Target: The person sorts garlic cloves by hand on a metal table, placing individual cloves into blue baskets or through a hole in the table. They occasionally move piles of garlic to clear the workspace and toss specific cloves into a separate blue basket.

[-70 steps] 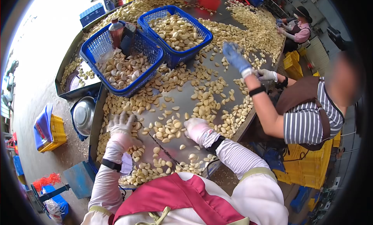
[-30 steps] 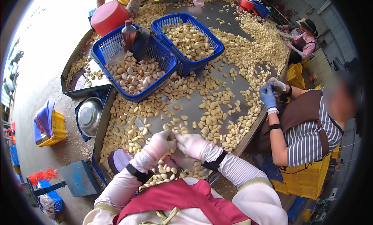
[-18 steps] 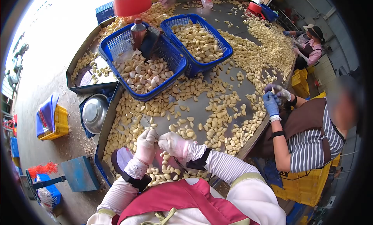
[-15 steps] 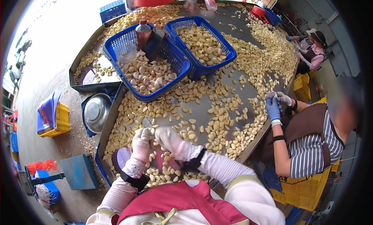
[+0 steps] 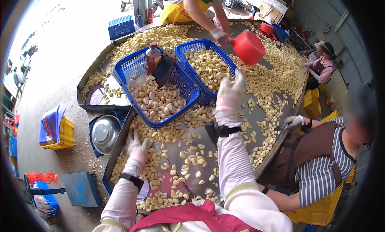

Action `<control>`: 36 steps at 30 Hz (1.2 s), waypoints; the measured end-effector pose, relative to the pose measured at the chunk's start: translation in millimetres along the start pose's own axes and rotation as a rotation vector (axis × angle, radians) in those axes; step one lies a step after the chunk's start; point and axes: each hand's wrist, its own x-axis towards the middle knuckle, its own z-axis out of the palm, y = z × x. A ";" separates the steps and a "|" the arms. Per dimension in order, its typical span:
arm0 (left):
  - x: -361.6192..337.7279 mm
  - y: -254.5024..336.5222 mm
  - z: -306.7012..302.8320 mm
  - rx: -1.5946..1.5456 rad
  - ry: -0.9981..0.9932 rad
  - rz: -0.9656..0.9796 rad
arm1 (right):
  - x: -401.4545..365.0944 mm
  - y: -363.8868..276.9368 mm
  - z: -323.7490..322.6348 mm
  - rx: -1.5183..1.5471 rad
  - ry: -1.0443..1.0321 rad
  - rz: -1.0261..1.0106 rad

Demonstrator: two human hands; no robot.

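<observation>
My left hand [image 5: 136, 147], in a white glove, rests with spread fingers among the peeled garlic cloves [image 5: 154, 156] at the table's left edge. My right hand [image 5: 232, 91], also gloved, is stretched forward at the near right corner of a blue basket [image 5: 208, 87] of peeled cloves. Its fingers are apart, and I see nothing held in them. Beside that basket, a second blue basket [image 5: 158, 123] is tilted, with unpeeled garlic cloves [image 5: 160, 100], a bottle [image 5: 152, 59] and a dark flat object in it.
Across the metal table [image 5: 202, 162], a person in a yellow apron holds a red scoop [image 5: 249, 47]. At right, a person in a striped shirt [image 5: 321, 168] has a gloved hand at the table edge. A metal bowl [image 5: 106, 134] stands left, near a yellow crate [image 5: 64, 132].
My hands have parted: the right reached forward to the basket, the left moved slightly left and opened onto the cloves. The red scoop came down over the table. The striped-shirt person's hands separated.
</observation>
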 end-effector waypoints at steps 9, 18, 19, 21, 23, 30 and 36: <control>18.3 49.8 25.5 -0.286 0.160 0.158 | -171.1 68.3 33.8 -0.699 -1.137 -0.005; -66.8 -23.0 -78.7 -0.414 -0.304 0.135 | -173.0 29.0 -74.2 -0.300 -1.357 -0.101; -72.7 -20.8 -82.7 -0.447 -0.321 0.061 | -156.4 8.7 -85.9 -0.336 -1.427 -0.096; -82.5 -1.5 -85.7 -0.242 -0.182 0.239 | -173.8 -3.9 -100.9 -0.270 -1.580 -0.118; -86.5 28.3 -87.8 -0.334 -0.208 0.399 | -200.1 -7.5 -112.8 -0.248 -1.579 -0.280; -101.2 60.5 -63.8 0.044 -0.380 0.813 | -256.7 -4.6 -133.0 -0.412 -1.494 -0.378; -114.8 71.4 -59.8 0.105 -0.363 0.756 | -247.9 5.9 -133.4 -0.181 -1.531 -0.229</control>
